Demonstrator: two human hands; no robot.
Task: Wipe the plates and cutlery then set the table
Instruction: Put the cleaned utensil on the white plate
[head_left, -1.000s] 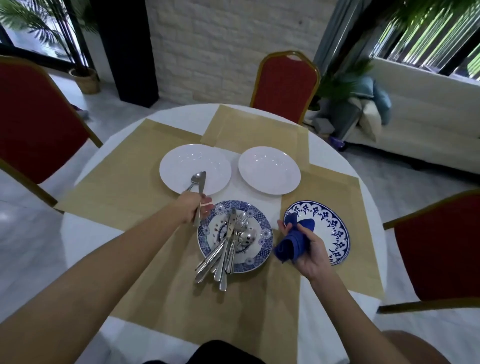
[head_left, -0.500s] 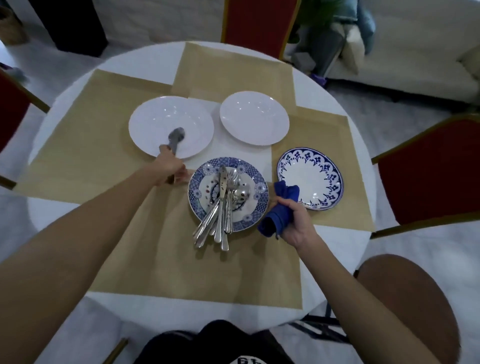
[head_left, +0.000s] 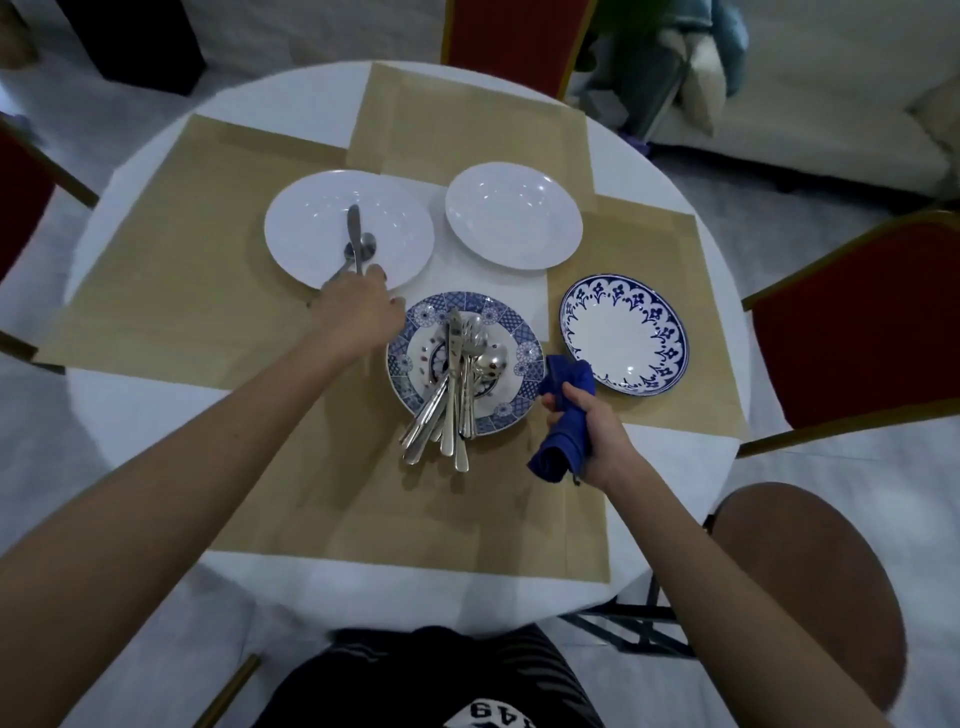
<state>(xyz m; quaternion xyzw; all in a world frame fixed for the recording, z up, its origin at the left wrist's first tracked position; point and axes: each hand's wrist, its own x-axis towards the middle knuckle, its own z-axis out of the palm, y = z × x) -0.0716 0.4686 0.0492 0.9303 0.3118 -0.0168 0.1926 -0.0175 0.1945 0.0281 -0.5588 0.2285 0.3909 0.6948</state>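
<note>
My left hand (head_left: 357, 314) grips a knife (head_left: 355, 236) and a spoon (head_left: 363, 248), their tips over the left white plate (head_left: 311, 218). A second white plate (head_left: 513, 215) lies to its right. Several more pieces of cutlery (head_left: 451, 395) are heaped on the blue patterned plate (head_left: 524, 353) in the middle, handles sticking out over its near rim. My right hand (head_left: 592, 431) is closed on a rolled blue cloth (head_left: 561, 415), just right of that plate. A blue-rimmed white plate (head_left: 623, 332) rests at the right.
Tan placemats (head_left: 171, 270) cover the round white table (head_left: 130, 415). Red chairs stand at the far side (head_left: 511, 31), at the right (head_left: 857, 322) and at the left (head_left: 21, 197). A brown stool (head_left: 810, 582) is near right. A white sofa (head_left: 831, 104) is behind.
The view has tilted down and closer to the table. My left hand carried the knife and spoon forward over the left white plate. My right hand with the cloth stayed beside the patterned plate.
</note>
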